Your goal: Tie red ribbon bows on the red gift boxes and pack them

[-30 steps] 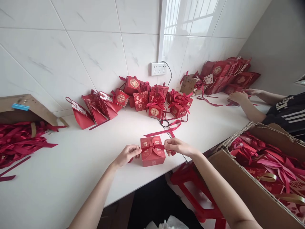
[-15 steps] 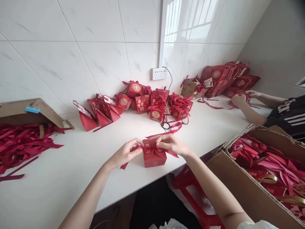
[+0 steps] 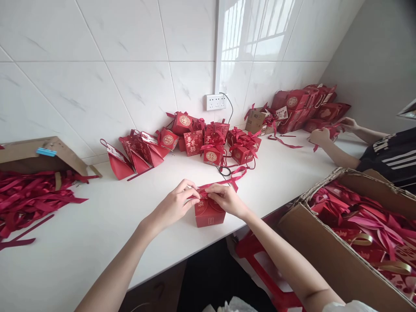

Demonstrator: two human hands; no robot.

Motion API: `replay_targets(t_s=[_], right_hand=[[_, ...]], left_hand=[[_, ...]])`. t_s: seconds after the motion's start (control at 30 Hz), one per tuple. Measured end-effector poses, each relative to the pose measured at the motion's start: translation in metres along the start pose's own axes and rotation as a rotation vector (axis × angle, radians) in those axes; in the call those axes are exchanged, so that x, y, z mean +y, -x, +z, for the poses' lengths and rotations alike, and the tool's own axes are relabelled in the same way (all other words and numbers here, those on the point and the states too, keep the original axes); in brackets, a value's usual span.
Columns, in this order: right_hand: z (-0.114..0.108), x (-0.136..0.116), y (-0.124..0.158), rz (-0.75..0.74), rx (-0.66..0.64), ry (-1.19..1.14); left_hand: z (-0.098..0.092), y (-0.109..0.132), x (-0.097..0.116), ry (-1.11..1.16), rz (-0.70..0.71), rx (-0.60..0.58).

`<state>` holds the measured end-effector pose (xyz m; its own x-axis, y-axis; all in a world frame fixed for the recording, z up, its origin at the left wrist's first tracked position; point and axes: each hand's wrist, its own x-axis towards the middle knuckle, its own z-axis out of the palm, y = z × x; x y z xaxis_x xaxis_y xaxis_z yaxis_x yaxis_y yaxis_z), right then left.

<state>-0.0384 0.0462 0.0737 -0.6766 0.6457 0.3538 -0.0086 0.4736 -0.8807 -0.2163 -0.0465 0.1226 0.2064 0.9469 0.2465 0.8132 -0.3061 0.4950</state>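
Left hand: fingers are curving slightly apart, hold unclear
Right hand: fingers are pinching ribbon
Red box: is sitting on counter

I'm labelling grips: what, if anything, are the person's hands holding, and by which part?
The left hand and right hand appear to pinch the red ribbon atop the red box; exactly which part cannot be told.

Wearer's hands: two; co-worker's hands: two; blue clip: one; stool: one; red boxes: count unclear
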Motion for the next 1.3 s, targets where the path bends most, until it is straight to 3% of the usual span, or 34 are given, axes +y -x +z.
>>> replay_targets(t_s=[0.13,0.23,0.4,0.53,0.7,0.93,1.1,1.3], right_hand=[[0.005,-0.002,-0.001,0.096,0.044,-0.093],[0.008,-0.007,0.0,0.128,0.052,-0.12],[0.007,-0.01,0.002,0.145,0.029,0.027],[0.006,-0.004,0.003,0.134,0.024,-0.048],[0.006,0.0,0.006,0.134,0.114,-0.127],[0.009,-0.005,0.012,0.142,0.226,-0.014],[0.011,-0.012,0.014,0.14,0.227,0.117],[0.011,-0.008,0.015,0.115,0.244,0.148]], left_hand=[[0.0,-0.009,0.002,-0.027,0.123,-0.038],[-0.002,-0.019,0.005,-0.032,0.135,-0.031],[0.0,-0.039,-0.001,0.111,0.031,-0.034],[0.013,-0.048,-0.016,0.305,-0.099,-0.032],[0.029,-0.039,-0.027,0.325,-0.129,-0.031],[0.041,-0.022,-0.025,0.184,0.0,0.083],[0.046,-0.013,-0.019,0.168,-0.07,0.131],[0.058,-0.007,-0.013,0.249,-0.174,0.272]])
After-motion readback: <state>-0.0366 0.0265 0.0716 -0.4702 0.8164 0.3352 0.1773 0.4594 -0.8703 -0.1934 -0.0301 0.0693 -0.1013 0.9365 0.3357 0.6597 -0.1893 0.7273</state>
